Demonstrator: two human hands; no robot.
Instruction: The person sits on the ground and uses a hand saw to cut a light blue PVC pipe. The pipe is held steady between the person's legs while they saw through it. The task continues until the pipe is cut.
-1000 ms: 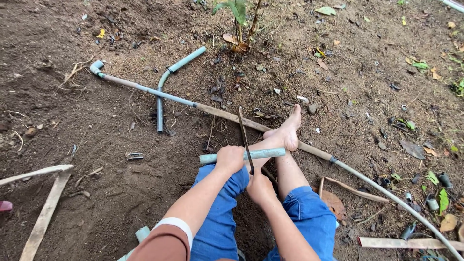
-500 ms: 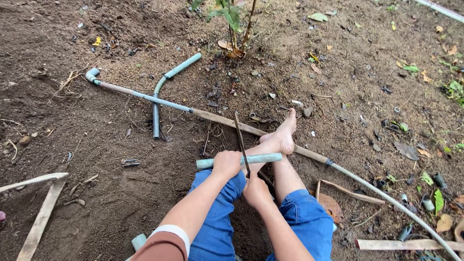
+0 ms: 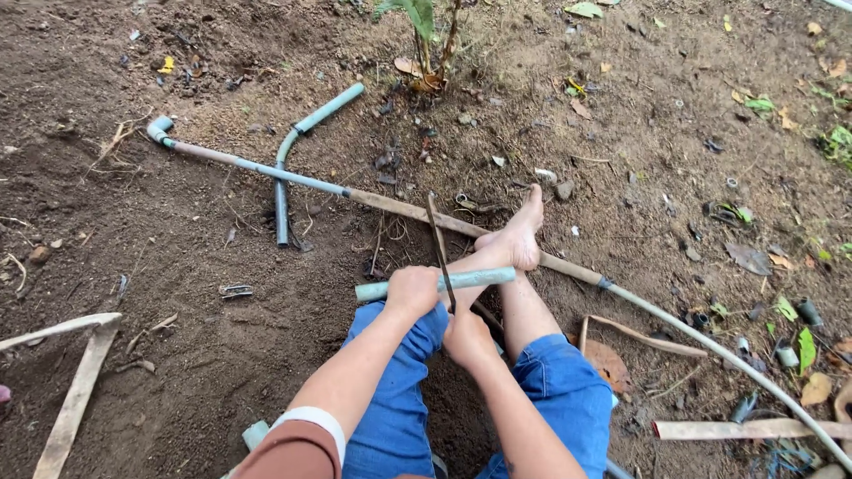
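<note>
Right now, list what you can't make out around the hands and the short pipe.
Head view only:
- Short pipe: middle hidden by left hand.
- Blade: lower end hidden inside right hand.
- Long pipe: part hidden behind the foot.
- Small debris left of the knee: too small to tell.

Mostly plastic pipe on rough dirt here

The short pipe under the left hand looks like matt pale green plastic, a bit dusty, and the blade gripped by the right hand is thin, dark, dull metal. The long pipe is the same plastic, mud-caked brown along the middle. The ground is crumbly, rough brown soil. The shorts are blue denim cloth, and the slats look like bare, weathered wood.
</note>
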